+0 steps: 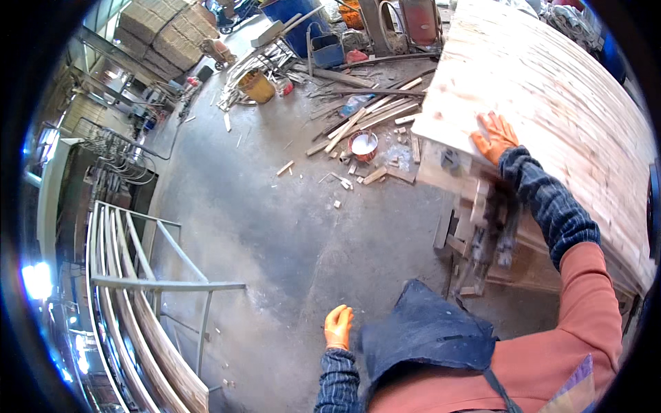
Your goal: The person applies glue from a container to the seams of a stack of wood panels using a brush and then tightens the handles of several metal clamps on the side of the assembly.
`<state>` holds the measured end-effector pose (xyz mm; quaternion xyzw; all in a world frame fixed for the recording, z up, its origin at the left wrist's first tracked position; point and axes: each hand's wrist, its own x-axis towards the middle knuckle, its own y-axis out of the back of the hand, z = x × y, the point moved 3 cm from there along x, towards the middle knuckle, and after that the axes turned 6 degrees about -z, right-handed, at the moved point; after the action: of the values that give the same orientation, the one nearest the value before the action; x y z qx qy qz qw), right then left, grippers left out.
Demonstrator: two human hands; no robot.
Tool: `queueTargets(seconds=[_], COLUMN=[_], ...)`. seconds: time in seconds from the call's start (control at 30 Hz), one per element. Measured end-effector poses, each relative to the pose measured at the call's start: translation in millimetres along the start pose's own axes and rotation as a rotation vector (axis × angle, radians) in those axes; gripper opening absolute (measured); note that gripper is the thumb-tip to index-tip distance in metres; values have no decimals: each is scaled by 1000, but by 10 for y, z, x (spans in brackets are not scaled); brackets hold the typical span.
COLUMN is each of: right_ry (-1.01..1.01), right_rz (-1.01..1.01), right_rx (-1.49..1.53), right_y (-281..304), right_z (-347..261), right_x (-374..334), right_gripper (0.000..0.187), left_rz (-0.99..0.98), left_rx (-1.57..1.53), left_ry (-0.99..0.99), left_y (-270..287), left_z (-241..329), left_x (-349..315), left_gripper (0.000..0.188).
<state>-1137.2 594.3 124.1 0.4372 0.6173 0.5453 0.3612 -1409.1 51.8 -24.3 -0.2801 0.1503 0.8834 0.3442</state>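
Observation:
My right hand [494, 138], in an orange glove, lies flat with its fingers spread near the left edge of a wide, pale wooden panel [544, 89] made of joined strips. The panel's surface looks streaked by blur. My left hand [338, 327], gloved in orange too, hangs low beside my dark apron [427, 330]. Its fingers are curled together, and I see nothing in them. Under the panel's near left edge are metal clamp-like parts [506, 227] and wooden blocks, partly blurred.
A metal rack [169, 284] with long boards stands at the left. Scattered wood strips [372, 124] and a red bucket of white stuff [363, 145] lie ahead on the concrete floor [261, 213]. Farther back are a yellow bucket [257, 87] and a blue bin [327, 50].

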Motion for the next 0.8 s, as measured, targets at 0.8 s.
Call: queueTargets(seconds=[0.8], right_ry=[-408], right_rz=[-163], right_rx=[-56], right_y=[-376], right_z=[-533], right_x=[2112], right_gripper=[60], left_rz=[-456], left_rx=[1037], left_ry=[-178], left_y=[-1889], left_z=[1130], left_x=[9723], left_gripper=[95])
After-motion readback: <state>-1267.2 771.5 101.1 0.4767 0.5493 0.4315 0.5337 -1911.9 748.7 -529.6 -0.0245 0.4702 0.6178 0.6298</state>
